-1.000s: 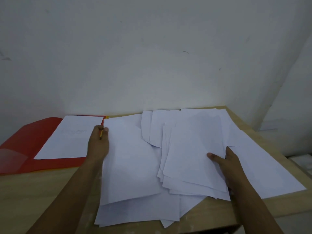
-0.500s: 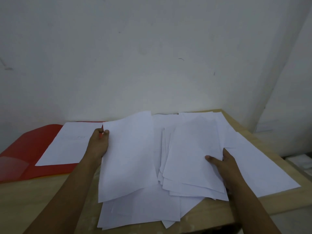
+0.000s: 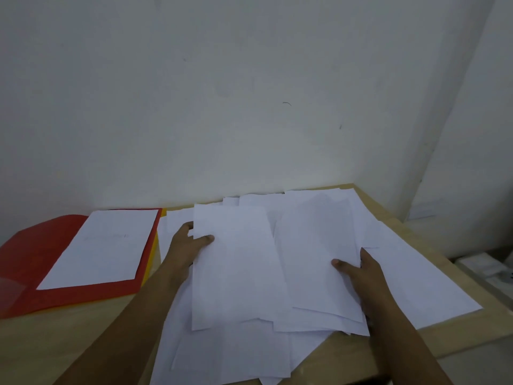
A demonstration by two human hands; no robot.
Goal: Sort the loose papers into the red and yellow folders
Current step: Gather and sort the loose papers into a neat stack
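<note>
Red folder [image 3: 33,262] sheet's faint writing illegible

Folders [image 3: 33,262] left of papers [image 3: 305,273]

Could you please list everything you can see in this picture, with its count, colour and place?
red folder: one, red, lying open at the table's left end.
yellow folder: one, yellow, mostly hidden under the red folder; only its edges show.
sheet in the folder: one, white with faint print, lying on the open red folder.
loose papers: many overlapping sheets, white, spread over the table's middle and right; number cannot be told.
table: one, light wood, set against the wall.
wall: white, behind the table.
left hand: one, pinching the left edge of a sheet in the pile.
right hand: one, holding a bundle of sheets at its right edge.
</note>
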